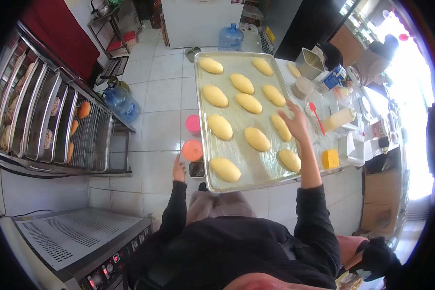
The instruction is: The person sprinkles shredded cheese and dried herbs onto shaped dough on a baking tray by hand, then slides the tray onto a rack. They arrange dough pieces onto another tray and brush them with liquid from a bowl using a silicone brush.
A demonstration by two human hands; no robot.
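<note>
A large metal sheet pan (249, 166) lies in front of me, its right part over the counter and its left part over the floor. Several pale yellow oval dough pieces (257, 139) rest on it, spaced apart. My right hand (296, 123) is at the pan's right side with fingers spread, beside or touching a long dough piece (281, 127); the exact contact is unclear. Off the pan's left edge, my left hand (179, 170) hangs with its fingers stretched out and holds nothing. An orange round lid (192, 151) lies just beyond it.
On the left stands a rack (46, 116) of trays with baked bread, above an oven (77, 237). Water jugs (121, 102) stand on the floor. Bowls, a red spatula (314, 113), a yellow block (330, 158) and a carton (334, 77) crowd the counter. Another person (379, 55) is at far right.
</note>
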